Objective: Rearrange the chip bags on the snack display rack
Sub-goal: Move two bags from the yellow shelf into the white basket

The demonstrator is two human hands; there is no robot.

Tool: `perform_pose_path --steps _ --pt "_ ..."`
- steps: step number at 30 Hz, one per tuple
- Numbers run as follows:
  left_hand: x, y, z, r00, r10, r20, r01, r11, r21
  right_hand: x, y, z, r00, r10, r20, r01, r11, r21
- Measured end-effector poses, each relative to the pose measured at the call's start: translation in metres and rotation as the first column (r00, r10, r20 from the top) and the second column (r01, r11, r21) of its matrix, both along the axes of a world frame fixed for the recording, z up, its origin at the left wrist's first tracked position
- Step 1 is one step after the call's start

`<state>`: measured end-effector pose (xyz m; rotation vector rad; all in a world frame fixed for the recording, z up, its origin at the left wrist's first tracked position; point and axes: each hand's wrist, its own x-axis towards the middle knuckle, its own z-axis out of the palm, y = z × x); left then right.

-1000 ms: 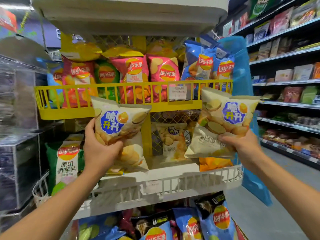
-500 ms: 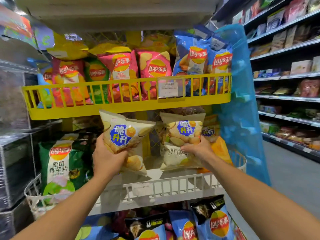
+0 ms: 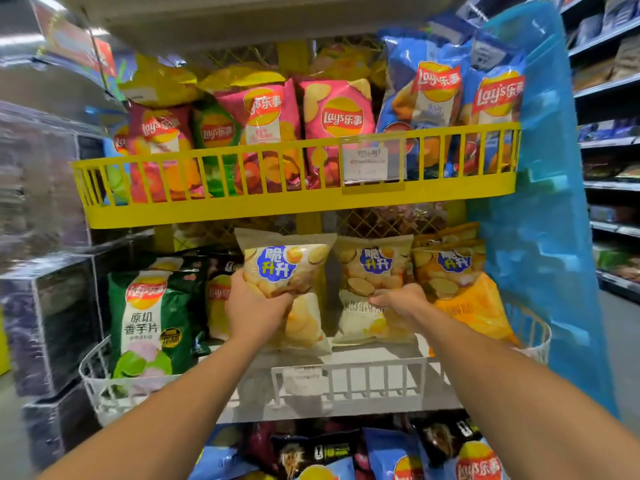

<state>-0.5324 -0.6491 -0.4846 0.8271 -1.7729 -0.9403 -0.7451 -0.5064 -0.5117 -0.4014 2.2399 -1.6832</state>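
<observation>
Cream foil marks the two bags in play, both on the white middle shelf [image 3: 346,379] of the rack. The left hand [image 3: 254,308] grips the left cream bag [image 3: 287,268] around its middle, fingers curled tight on the crinkled front, and the bag stands upright just above the shelf floor. The right hand [image 3: 398,301] rests on the right cream bag [image 3: 375,271], fingers bent over its front; this bag stands on the shelf, and whether the hand is pinching it or only pressing cannot be told. Just right of it stands an orange bag [image 3: 464,299] with the same blue logo, touching the right hand's bag. To the left on the same shelf stands a green bag [image 3: 152,320], with a dark bag [image 3: 216,296] behind it. Above, the yellow shelf [image 3: 294,206] holds red, green, pink and blue bags upright behind its rail, with a price tag [image 3: 367,161] clipped to the front. Below the white shelf, more blue and black bags show.
</observation>
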Motion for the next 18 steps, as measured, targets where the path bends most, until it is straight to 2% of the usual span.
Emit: perform_pose_path --steps 5,11,14,15,16,17,18 --pt "-0.008 0.004 0.003 0.998 0.057 -0.019 -0.056 0.996 0.064 0.003 -0.006 -0.002 0.996 0.0 -0.089 0.001 1.0 0.014" --pt "-0.011 0.014 0.011 0.997 0.056 -0.056 -0.051 0.995 0.088 0.0 0.013 -0.008 0.978 -0.099 -0.183 0.111 0.992 0.055" --pt "-0.008 0.019 0.013 0.997 0.047 -0.056 -0.042 0.996 0.083 0.009 0.015 -0.009 0.94 -0.065 -0.335 0.126 0.978 0.163" --pt "-0.007 0.019 0.012 0.998 0.045 -0.052 -0.041 0.996 0.079 0.013 0.017 -0.007 0.892 -0.044 -0.45 0.158 0.963 0.22" --pt "-0.006 0.018 0.012 0.998 0.044 -0.047 -0.04 0.996 0.078 0.016 0.019 -0.005 0.803 0.019 -0.595 0.199 0.933 0.299" --pt "-0.004 0.018 0.012 0.998 0.043 -0.042 -0.04 0.996 0.077 0.02 0.022 -0.002 0.654 0.152 -0.741 0.243 0.885 0.396" --pt "-0.002 0.017 0.013 0.998 0.044 -0.039 -0.041 0.996 0.073 0.021 0.025 -0.001 0.459 0.338 -0.822 0.27 0.828 0.491"
